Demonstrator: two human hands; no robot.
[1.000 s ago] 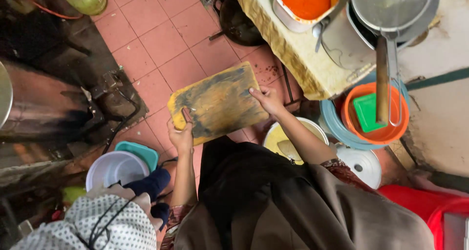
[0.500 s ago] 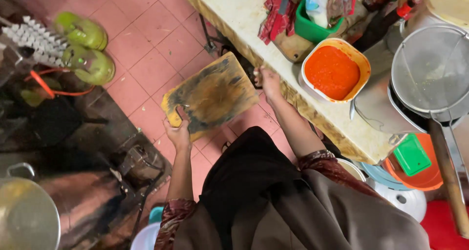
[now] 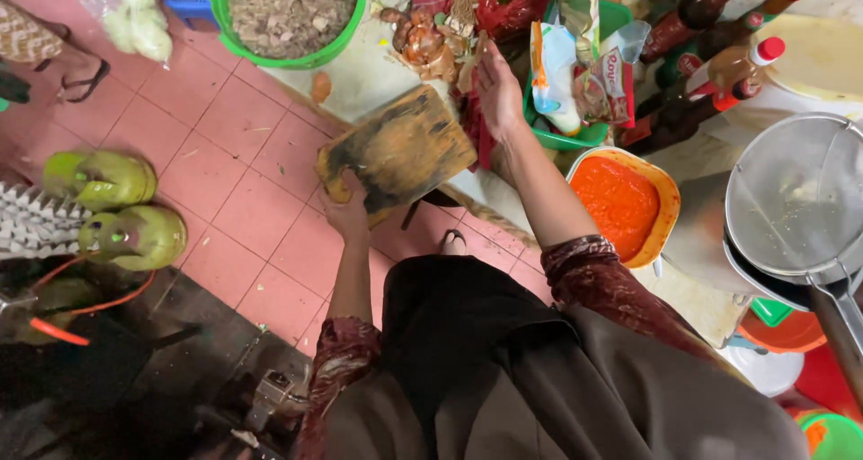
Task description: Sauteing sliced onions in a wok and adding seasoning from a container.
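Cutting board hangs half off the desk edge, pinched at its low corner by the left hand. Right hand, fingers spread, rests among the scraps; a slackened pinch could drop the board onto the floor.

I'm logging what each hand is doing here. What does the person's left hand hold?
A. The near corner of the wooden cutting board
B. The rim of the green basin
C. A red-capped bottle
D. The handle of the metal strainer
A: the left hand grips the lower corner of the stained wooden cutting board, while the right hand is at its far edge on the table.
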